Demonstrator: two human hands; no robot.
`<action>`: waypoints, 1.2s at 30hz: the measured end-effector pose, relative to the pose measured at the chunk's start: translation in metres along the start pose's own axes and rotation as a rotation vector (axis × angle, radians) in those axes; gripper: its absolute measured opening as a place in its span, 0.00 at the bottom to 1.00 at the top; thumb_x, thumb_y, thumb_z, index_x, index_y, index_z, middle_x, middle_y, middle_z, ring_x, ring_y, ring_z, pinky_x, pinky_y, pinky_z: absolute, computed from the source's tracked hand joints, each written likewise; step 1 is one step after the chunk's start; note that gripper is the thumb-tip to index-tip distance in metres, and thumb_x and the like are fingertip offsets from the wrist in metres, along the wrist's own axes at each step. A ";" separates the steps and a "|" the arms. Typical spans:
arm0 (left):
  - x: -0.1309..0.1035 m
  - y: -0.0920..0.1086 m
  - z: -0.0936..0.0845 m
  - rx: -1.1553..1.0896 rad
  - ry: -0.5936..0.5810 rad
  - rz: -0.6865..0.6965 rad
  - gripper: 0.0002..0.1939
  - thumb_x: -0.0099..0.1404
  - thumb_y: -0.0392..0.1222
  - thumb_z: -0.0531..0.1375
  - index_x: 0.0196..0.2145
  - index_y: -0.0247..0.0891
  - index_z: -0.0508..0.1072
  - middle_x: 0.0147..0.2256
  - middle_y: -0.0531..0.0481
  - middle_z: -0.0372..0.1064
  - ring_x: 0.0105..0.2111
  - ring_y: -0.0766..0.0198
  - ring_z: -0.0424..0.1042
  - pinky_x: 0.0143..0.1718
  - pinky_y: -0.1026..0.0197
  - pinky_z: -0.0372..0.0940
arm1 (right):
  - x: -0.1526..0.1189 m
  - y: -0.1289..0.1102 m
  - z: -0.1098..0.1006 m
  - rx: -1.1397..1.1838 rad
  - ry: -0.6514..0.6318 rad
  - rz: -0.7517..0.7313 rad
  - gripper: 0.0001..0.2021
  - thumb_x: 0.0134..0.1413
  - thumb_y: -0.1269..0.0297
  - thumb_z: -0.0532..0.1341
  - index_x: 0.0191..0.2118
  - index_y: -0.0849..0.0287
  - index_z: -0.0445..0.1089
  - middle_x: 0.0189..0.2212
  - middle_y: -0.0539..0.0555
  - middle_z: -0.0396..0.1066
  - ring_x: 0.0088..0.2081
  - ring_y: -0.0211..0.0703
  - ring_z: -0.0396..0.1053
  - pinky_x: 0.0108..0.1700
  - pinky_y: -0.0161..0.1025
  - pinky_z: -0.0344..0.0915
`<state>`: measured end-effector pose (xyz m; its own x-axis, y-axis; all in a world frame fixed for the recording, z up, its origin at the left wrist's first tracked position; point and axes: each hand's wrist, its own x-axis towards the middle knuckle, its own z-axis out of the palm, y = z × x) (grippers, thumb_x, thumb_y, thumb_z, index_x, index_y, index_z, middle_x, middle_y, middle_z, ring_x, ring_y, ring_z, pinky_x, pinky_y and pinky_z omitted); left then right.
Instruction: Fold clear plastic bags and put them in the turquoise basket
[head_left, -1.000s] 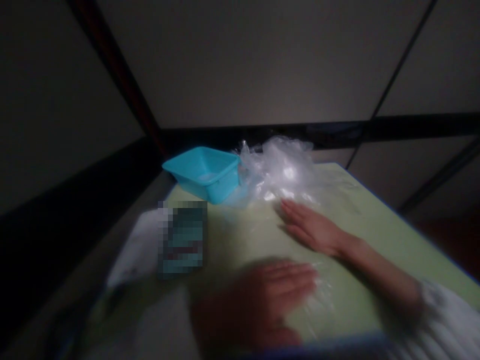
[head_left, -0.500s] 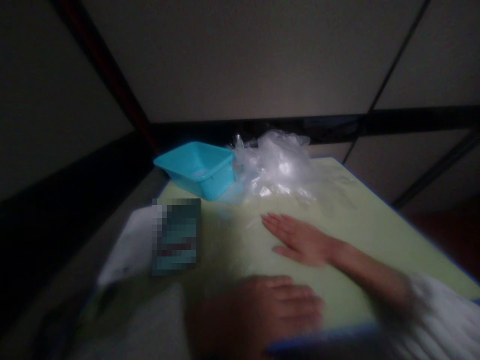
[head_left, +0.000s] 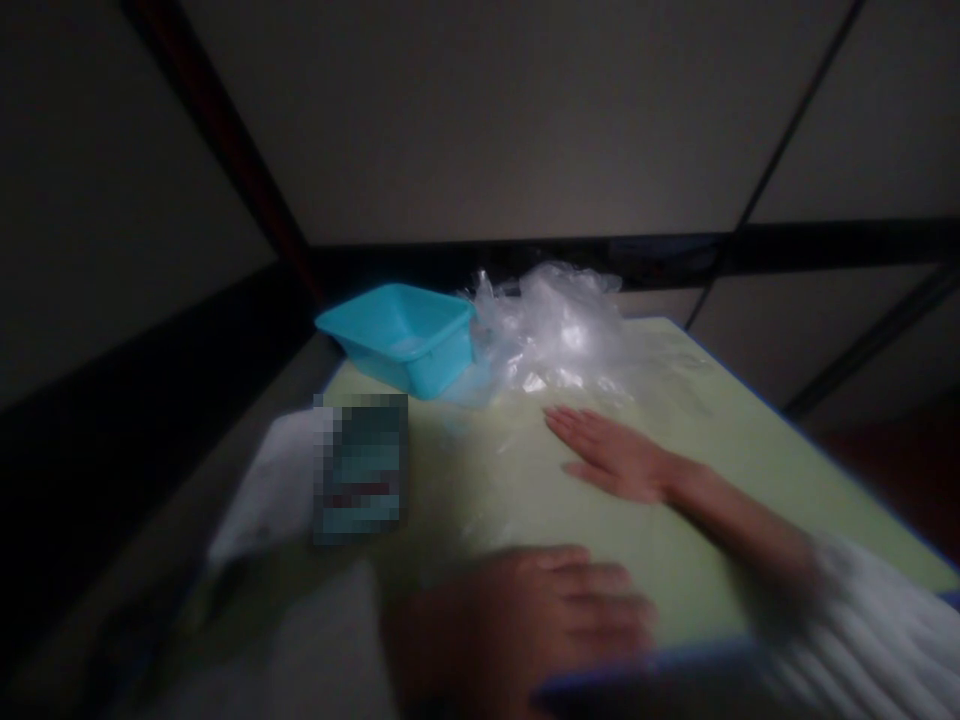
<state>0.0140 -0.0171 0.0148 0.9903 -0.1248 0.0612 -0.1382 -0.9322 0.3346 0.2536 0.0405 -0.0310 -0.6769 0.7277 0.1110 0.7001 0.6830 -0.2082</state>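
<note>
My left hand point(head_left: 547, 620) lies palm down near the front edge of the yellow-green tabletop point(head_left: 705, 560), fingers stretched to the right and somewhat blurred. Farther in, my right hand point(head_left: 619, 455) rests flat, its fingers pointing left and away, the thumb held apart. Neither hand grips anything. Just beyond the right fingertips is a crumpled heap of clear plastic bags point(head_left: 566, 335). Faint glints show on the surface between the hands; whether clear film lies there I cannot tell.
A turquoise plastic basin point(head_left: 439, 365) stands at the back left, beside the plastic heap. Along the left edge lie a white sheet point(head_left: 274, 480) and a pixelated dark green rectangle point(head_left: 364, 470). A panelled wall point(head_left: 525, 130) rises behind the table.
My right hand has slid a little away from me and to the right, towards the plastic heap. My left hand stays in nearly the same place. The view has shifted slightly.
</note>
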 end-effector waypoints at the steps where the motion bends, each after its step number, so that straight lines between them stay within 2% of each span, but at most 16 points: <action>1: 0.000 0.000 0.000 0.004 0.000 0.001 0.28 0.69 0.50 0.45 0.62 0.32 0.55 0.64 0.47 0.52 0.64 0.55 0.50 0.64 0.53 0.47 | 0.000 0.000 0.000 -0.003 -0.004 -0.002 0.32 0.66 0.49 0.43 0.68 0.62 0.37 0.67 0.60 0.39 0.67 0.46 0.37 0.67 0.50 0.40; 8: -0.001 0.000 0.000 0.005 0.019 -0.008 0.28 0.67 0.45 0.48 0.62 0.33 0.55 0.63 0.47 0.52 0.64 0.55 0.50 0.64 0.53 0.48 | -0.002 0.016 0.000 -0.041 0.026 0.029 0.31 0.66 0.49 0.43 0.68 0.60 0.38 0.67 0.59 0.40 0.67 0.49 0.39 0.66 0.54 0.41; 13: -0.001 0.001 -0.008 0.084 0.022 0.016 0.25 0.68 0.42 0.46 0.62 0.35 0.56 0.63 0.50 0.53 0.64 0.57 0.51 0.64 0.50 0.47 | -0.005 0.024 -0.014 -0.068 0.092 0.092 0.29 0.67 0.52 0.44 0.68 0.58 0.42 0.66 0.58 0.44 0.66 0.51 0.46 0.64 0.55 0.47; 18: 0.000 -0.003 0.002 0.101 0.088 0.018 0.28 0.70 0.48 0.44 0.62 0.28 0.55 0.65 0.44 0.47 0.65 0.59 0.47 0.65 0.56 0.44 | 0.000 -0.008 -0.030 0.001 0.174 0.008 0.26 0.67 0.58 0.45 0.67 0.58 0.44 0.66 0.55 0.47 0.65 0.47 0.47 0.64 0.52 0.50; 22: 0.002 -0.004 0.019 0.088 0.095 -0.036 0.26 0.72 0.47 0.43 0.61 0.29 0.57 0.65 0.45 0.48 0.65 0.63 0.46 0.66 0.61 0.39 | 0.006 -0.037 -0.020 0.091 0.080 -0.112 0.27 0.67 0.59 0.45 0.68 0.59 0.42 0.66 0.56 0.46 0.66 0.43 0.45 0.65 0.48 0.48; 25: 0.004 -0.003 0.025 0.083 0.076 -0.054 0.24 0.72 0.46 0.44 0.61 0.31 0.57 0.65 0.48 0.50 0.64 0.65 0.50 0.65 0.63 0.41 | 0.008 -0.047 -0.007 0.115 0.005 -0.158 0.29 0.67 0.58 0.46 0.68 0.62 0.38 0.67 0.57 0.43 0.67 0.41 0.41 0.66 0.46 0.44; 28: 0.005 -0.002 0.024 0.104 0.072 -0.044 0.23 0.72 0.47 0.45 0.61 0.36 0.58 0.64 0.50 0.51 0.63 0.64 0.51 0.64 0.62 0.44 | 0.006 -0.042 0.000 0.095 -0.021 -0.158 0.30 0.67 0.55 0.47 0.68 0.62 0.38 0.67 0.57 0.42 0.67 0.42 0.38 0.67 0.46 0.42; 36: 0.003 -0.002 0.012 0.134 0.036 0.008 0.24 0.72 0.49 0.44 0.61 0.37 0.57 0.65 0.52 0.50 0.64 0.61 0.49 0.63 0.58 0.48 | 0.004 0.002 -0.004 0.062 -0.028 -0.026 0.31 0.67 0.50 0.42 0.68 0.60 0.39 0.67 0.57 0.38 0.67 0.46 0.36 0.67 0.49 0.40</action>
<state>0.0173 -0.0195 0.0027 0.9877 -0.1222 0.0978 -0.1402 -0.9686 0.2051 0.2534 0.0451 -0.0269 -0.7013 0.7070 0.0905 0.6673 0.6959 -0.2656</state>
